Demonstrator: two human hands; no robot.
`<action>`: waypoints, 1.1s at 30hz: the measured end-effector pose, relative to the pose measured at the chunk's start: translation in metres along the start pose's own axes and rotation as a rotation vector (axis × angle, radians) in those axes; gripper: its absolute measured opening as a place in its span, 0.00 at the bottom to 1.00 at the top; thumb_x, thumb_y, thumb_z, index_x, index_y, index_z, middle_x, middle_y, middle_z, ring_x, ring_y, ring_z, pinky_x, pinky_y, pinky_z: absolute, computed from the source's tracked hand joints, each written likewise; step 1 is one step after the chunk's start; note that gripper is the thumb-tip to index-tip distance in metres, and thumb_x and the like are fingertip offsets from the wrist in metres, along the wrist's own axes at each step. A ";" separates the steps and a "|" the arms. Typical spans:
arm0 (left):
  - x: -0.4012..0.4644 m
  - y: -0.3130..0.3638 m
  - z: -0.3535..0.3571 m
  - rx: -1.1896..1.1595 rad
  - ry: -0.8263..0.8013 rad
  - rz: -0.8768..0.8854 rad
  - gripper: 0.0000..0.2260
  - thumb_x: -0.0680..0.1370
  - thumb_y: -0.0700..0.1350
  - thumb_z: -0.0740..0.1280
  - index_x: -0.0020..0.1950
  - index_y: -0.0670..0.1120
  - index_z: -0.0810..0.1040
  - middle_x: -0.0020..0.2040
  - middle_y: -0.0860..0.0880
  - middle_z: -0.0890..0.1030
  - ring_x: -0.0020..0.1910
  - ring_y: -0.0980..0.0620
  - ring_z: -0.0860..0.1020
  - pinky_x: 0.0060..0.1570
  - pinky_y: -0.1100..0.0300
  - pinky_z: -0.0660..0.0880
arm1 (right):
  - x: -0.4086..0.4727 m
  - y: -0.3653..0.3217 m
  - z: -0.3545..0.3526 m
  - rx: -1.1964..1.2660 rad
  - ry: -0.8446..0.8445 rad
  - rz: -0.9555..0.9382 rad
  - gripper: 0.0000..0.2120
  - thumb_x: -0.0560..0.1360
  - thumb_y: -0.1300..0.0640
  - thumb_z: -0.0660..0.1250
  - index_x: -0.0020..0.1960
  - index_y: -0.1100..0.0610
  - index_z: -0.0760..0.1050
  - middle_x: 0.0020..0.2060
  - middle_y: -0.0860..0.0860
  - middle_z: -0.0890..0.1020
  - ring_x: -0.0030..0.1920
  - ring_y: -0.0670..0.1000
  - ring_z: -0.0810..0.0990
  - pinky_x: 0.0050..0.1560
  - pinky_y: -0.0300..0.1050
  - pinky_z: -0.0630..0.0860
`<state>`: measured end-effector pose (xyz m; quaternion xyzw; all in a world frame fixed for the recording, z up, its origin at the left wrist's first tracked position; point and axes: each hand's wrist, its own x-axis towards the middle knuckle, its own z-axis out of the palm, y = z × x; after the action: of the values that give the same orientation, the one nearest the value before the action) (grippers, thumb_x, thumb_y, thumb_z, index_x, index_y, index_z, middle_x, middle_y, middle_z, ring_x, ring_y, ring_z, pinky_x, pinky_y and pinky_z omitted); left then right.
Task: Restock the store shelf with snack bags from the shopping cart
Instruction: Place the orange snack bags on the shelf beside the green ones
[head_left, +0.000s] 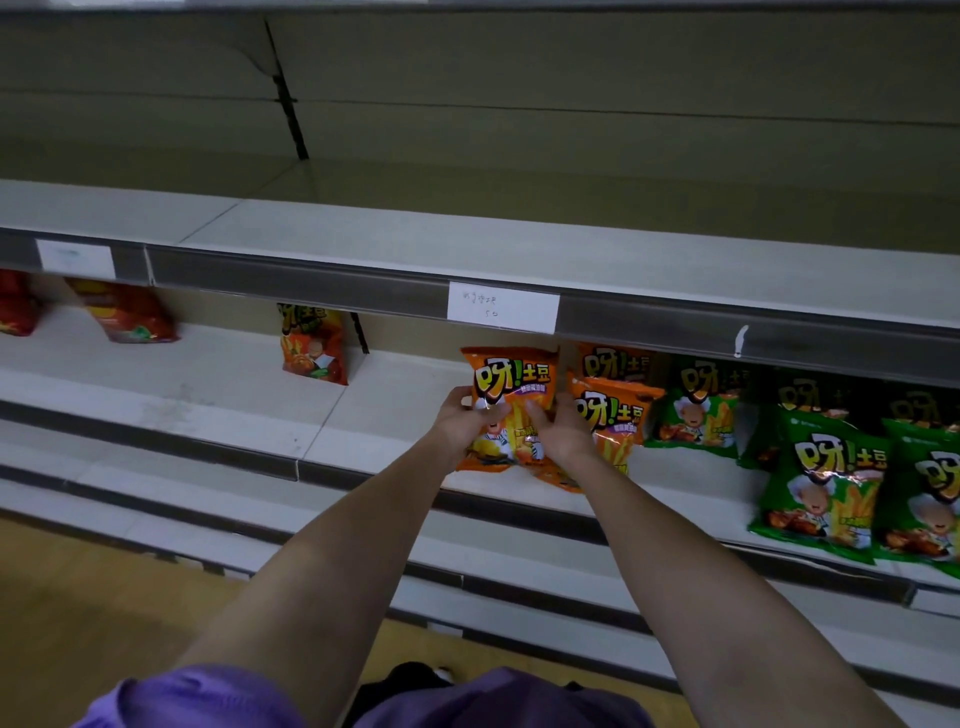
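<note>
An orange snack bag (511, 384) stands upright on the middle shelf (395, 431), held between both my hands. My left hand (465, 423) grips its left edge and my right hand (558, 434) grips its right side, fingers curled onto the front. Right beside it stand other orange bags (613, 410), one behind another. Green bags (698, 415) of the same brand fill the shelf further right, with a front row (826, 493) near the edge. The shopping cart is out of view.
An orange-red bag (313, 345) stands alone to the left, and red bags (127, 312) lean further left. The upper shelf (467, 244) holds nothing and carries a handwritten paper label (503, 306) on its rail. Lower shelf edges and a wooden floor (93, 613) lie below.
</note>
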<state>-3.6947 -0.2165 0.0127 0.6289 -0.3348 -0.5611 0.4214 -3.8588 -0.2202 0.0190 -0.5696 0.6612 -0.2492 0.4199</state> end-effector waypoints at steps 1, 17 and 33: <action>0.002 0.001 -0.001 0.025 0.038 0.002 0.28 0.70 0.46 0.80 0.65 0.48 0.72 0.60 0.44 0.81 0.53 0.44 0.83 0.58 0.43 0.80 | 0.003 0.001 0.003 -0.007 -0.003 0.007 0.30 0.81 0.38 0.58 0.79 0.47 0.55 0.68 0.52 0.76 0.66 0.58 0.77 0.63 0.57 0.74; 0.087 -0.010 0.010 0.305 0.071 0.303 0.23 0.71 0.55 0.76 0.62 0.48 0.76 0.57 0.42 0.78 0.54 0.42 0.79 0.54 0.47 0.80 | 0.061 -0.010 0.051 -0.074 0.482 0.013 0.13 0.81 0.53 0.62 0.59 0.62 0.76 0.56 0.61 0.81 0.56 0.63 0.80 0.53 0.52 0.78; 0.103 -0.011 0.018 0.480 0.075 0.159 0.33 0.70 0.43 0.77 0.71 0.44 0.66 0.65 0.40 0.72 0.63 0.36 0.74 0.60 0.46 0.76 | 0.071 0.006 0.046 -0.049 0.260 -0.039 0.17 0.77 0.64 0.67 0.65 0.59 0.76 0.61 0.58 0.81 0.63 0.60 0.78 0.55 0.41 0.70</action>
<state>-3.6978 -0.3068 -0.0415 0.7028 -0.4911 -0.4070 0.3151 -3.8236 -0.2803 -0.0287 -0.5552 0.7047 -0.3131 0.3116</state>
